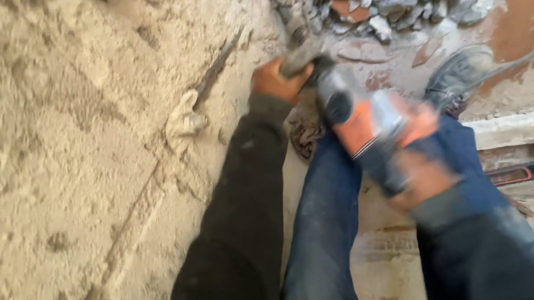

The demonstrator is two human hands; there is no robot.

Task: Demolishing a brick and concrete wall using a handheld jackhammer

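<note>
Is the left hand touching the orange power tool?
Touching. The head view shows the left hand wrapped around the front grip of the orange power tool.

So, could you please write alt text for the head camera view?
A person's two hands grip an orange and grey power tool, blurred, against a rough sandy wall: left hand at the front handle, right hand at the rear. Rubble lies on the floor beside the person's shoe.
</note>
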